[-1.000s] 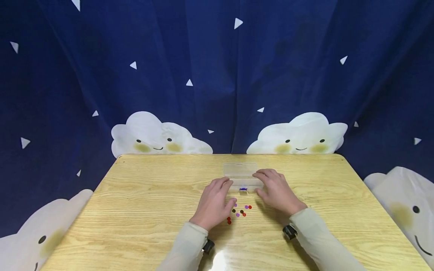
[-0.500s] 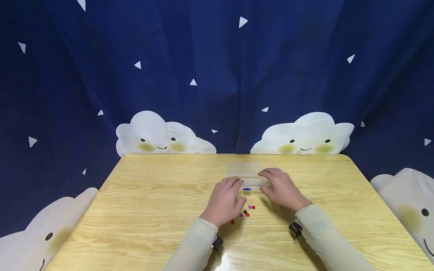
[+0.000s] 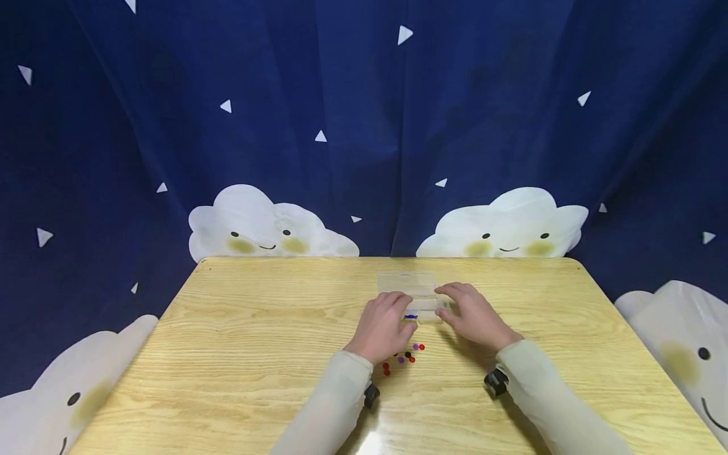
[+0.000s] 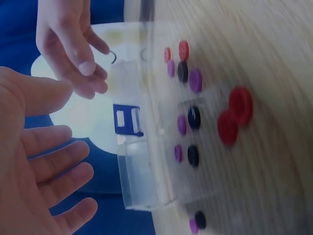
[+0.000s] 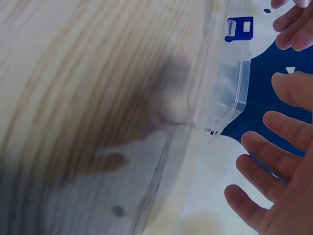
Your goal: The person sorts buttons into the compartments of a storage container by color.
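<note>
A clear plastic box (image 3: 428, 314) with a blue latch (image 3: 411, 316) stands toward the back of the table, its transparent lid (image 3: 405, 282) tipped back. My left hand (image 3: 382, 327) reaches over the box's left end, fingers loosely bent and nothing held, as the left wrist view shows. At the right end is my right hand (image 3: 473, 318), thumb and fingers spread apart, the palm bare in the right wrist view. In front of the box lie several small round button-like discs: red (image 4: 240, 106), black (image 4: 194, 117) and purple (image 4: 195, 80). My left hand hides some of them in the head view.
The wooden table (image 3: 273, 354) ends at a back edge a short way behind the lid. A dark blue curtain (image 3: 364, 126) with white clouds and triangles hangs behind it. Each wrist wears a small black camera (image 3: 497, 382).
My left hand has moved right and forward, its fingertips now over the left part of the box. The right hand stays at the right end, nearly still. The head view shifts slightly.
</note>
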Motion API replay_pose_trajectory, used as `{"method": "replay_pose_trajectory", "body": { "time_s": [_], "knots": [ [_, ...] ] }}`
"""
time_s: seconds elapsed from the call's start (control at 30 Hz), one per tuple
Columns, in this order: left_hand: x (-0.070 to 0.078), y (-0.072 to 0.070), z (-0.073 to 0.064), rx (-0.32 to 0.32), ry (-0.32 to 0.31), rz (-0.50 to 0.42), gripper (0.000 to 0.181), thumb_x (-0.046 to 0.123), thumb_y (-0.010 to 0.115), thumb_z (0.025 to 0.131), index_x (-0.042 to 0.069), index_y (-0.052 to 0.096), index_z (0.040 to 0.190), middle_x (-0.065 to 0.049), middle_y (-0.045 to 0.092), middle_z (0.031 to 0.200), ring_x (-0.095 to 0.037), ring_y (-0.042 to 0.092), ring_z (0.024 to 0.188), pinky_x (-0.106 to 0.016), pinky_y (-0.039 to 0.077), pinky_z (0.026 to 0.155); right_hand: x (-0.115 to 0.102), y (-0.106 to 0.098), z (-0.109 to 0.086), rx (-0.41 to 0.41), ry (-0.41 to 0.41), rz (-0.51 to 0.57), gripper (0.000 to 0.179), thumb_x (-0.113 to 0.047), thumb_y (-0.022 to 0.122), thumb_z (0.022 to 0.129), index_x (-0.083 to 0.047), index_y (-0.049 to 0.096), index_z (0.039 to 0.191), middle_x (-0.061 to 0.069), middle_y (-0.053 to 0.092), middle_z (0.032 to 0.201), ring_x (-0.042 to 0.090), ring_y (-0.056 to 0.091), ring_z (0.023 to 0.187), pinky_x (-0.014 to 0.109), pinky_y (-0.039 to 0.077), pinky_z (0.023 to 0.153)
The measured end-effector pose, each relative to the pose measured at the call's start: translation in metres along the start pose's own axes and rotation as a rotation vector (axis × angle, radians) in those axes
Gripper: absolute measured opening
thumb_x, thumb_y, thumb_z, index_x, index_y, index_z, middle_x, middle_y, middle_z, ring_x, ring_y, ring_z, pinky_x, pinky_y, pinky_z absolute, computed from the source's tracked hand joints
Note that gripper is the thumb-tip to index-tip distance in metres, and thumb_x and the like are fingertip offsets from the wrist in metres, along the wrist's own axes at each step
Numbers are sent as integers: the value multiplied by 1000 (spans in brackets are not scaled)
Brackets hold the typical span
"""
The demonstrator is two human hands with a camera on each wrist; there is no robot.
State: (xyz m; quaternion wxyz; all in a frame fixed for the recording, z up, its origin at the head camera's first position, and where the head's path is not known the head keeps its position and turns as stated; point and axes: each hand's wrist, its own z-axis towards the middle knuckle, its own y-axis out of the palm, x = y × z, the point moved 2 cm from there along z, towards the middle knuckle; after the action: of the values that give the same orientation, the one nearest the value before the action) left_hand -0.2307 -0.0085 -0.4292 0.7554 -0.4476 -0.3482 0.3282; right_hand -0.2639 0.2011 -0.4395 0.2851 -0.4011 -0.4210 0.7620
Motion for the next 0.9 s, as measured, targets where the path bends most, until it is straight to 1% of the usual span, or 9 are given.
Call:
{"method": "replay_pose_trajectory", "body": {
  "time_s": [0.23, 0.4, 0.57, 0.67, 0.8, 0.9],
  "knots": [
    [8, 6, 6, -40, -3, -10, 43, 32, 65, 93, 11, 61, 131, -4, 64, 133, -23, 59, 124, -43, 49, 103, 9, -3, 1, -53, 38, 83, 41, -16, 66, 93, 3, 59, 130, 23, 62, 130, 44, 56, 123, 60, 45, 102],
    [12, 7, 10, -35, -8, 12, 43, 32, 66, 93, 12, 62, 131, -4, 64, 131, -23, 59, 124, -43, 48, 103, 16, -3, 4, -72, 39, 79, 45, -17, 68, 92, 4, 58, 131, 24, 61, 131, 46, 54, 124, 61, 42, 104],
    [15, 10, 15, -32, -10, 19, 42, 31, 65, 93, 12, 62, 130, -4, 65, 130, -23, 59, 122, -44, 48, 102, 26, 2, 5, -138, 107, 117, 53, -22, 68, 91, 2, 54, 136, 24, 57, 138, 46, 50, 130, 63, 40, 106],
    [17, 11, 16, -52, -23, 20, 42, 31, 64, 93, 12, 61, 131, -3, 64, 131, -23, 58, 123, -44, 48, 102, 30, 4, 6, -167, 135, 142, 58, -25, 69, 90, 2, 51, 139, 24, 54, 141, 46, 48, 132, 63, 39, 107],
    [18, 13, 18, -81, -45, 22, 44, 33, 63, 93, 13, 60, 132, -2, 63, 133, -22, 57, 125, -44, 47, 104, 31, 7, 8, -181, 125, 114, 64, -28, 71, 88, 0, 49, 141, 24, 52, 142, 47, 46, 132, 65, 38, 107],
    [19, 14, 18, -82, -49, 25, 44, 33, 63, 94, 13, 60, 133, -2, 63, 133, -22, 57, 125, -44, 47, 104, 31, 10, 11, -191, 99, 74, 68, -31, 72, 86, 1, 49, 142, 25, 53, 141, 48, 46, 131, 65, 37, 107]
  ]
}}
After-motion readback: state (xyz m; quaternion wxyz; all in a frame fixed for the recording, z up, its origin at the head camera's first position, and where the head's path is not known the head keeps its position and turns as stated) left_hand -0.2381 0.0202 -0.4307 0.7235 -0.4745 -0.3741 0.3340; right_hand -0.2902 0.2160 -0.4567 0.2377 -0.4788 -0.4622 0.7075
